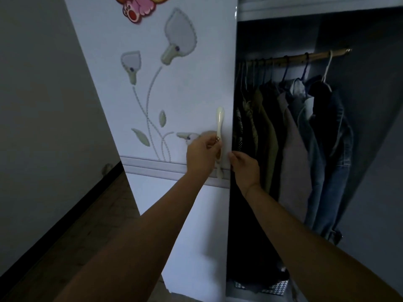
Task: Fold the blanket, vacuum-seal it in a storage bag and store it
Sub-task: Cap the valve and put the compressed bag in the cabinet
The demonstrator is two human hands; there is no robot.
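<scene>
Forearms (152, 236) are stretched out close under the camera, both reaching to the wardrobe (370, 127) door (185, 83). Now the left hand (202, 149) is closed on the handle (219, 118), fingers (212, 140) curled round it low down. At the door's free edge the right hand (244, 168) is set, fingers (232, 156) touching it; whether they are hooked round the edge cannot be told.

Neither blanket nor bag is seen anywhere in view, so where they lie cannot be said. Door work for the storing step is judged to be in hand, though whether it is opening or shutting cannot be told. It is best done by the handle alone, with a steady swing, and the right fingers should be kept out of the gap if the door is brought to.

Inside, clothes (294, 138) are hung close-packed on hangers from a rail (305, 56), denim among them. On the wardrobe bottom dark things are heaped, with a patterned piece (274, 285) beneath. Above the rail a shelf (305, 9) is glimpsed; its contents are hidden.
</scene>
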